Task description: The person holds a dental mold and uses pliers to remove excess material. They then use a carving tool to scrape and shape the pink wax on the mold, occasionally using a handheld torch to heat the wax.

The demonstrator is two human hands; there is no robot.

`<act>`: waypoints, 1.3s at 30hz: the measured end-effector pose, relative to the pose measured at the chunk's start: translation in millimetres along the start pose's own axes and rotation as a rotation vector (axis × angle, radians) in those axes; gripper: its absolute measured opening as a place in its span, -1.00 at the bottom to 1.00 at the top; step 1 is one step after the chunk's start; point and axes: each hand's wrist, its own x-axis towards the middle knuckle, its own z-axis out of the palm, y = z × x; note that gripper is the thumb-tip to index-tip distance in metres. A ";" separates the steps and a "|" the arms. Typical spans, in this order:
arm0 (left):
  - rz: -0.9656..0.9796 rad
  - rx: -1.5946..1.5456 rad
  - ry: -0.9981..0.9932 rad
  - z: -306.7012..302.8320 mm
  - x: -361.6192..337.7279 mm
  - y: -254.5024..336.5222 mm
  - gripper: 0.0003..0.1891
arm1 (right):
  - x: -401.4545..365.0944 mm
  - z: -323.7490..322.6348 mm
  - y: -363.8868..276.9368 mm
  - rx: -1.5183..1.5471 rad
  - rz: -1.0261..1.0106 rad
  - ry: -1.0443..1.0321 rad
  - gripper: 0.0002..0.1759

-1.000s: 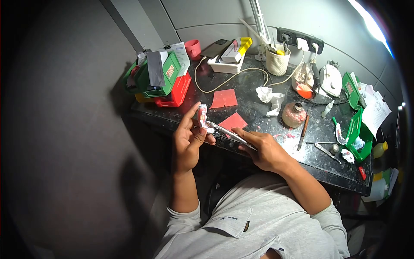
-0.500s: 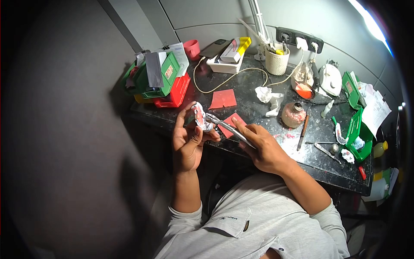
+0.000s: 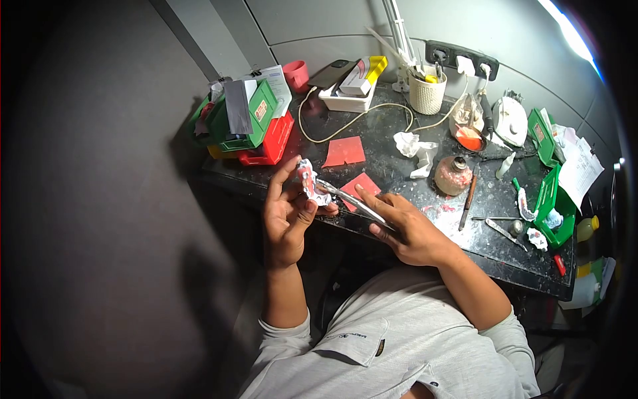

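Note:
My left hand point(image 3: 287, 225) is closed around a small white dental cast point(image 3: 321, 198) with pink material on it, held up over the desk's front edge. Thumb and fingertips grip its edges. In my right hand point(image 3: 411, 231) is a long silver tool point(image 3: 355, 201) that looks like pliers, its handles running under the fingers and into the palm. The tool's tip meets the right side of the cast; whether it bites into it is too small to tell. Beneath the tool lies a pink wax sheet point(image 3: 361, 187), and a second wax sheet point(image 3: 344, 151) lies farther back.
Red and green bins point(image 3: 269, 143) stack at the left. A round glass burner point(image 3: 453, 176), a brown-handled tool point(image 3: 469, 199), crumpled tissue point(image 3: 419, 151) and a metal knife point(image 3: 503, 233) lie to the right. Farther right are a green box point(image 3: 550, 206) and another cast point(image 3: 537, 239). A cable point(image 3: 345, 123) crosses the back.
The cast has turned slightly in my left hand. The tool has shifted a little and its tip now sits against the cast's right side.

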 end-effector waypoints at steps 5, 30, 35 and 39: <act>-0.010 0.098 -0.034 -4.0 -0.1 0.7 -0.29 | -0.9 -2.6 1.0 0.040 -0.018 -0.008 -0.32; -0.300 0.166 -0.143 -14.3 15.6 36.6 -0.47 | -6.2 -29.3 -6.6 0.533 0.133 -0.322 -0.42; -0.294 0.219 -0.136 -13.4 18.7 37.7 -0.48 | -4.7 -33.5 -7.7 0.428 0.170 -0.375 -0.40; -0.290 0.271 -0.162 -14.7 19.7 37.1 -0.49 | -4.7 -30.3 -7.0 0.396 0.121 -0.359 -0.39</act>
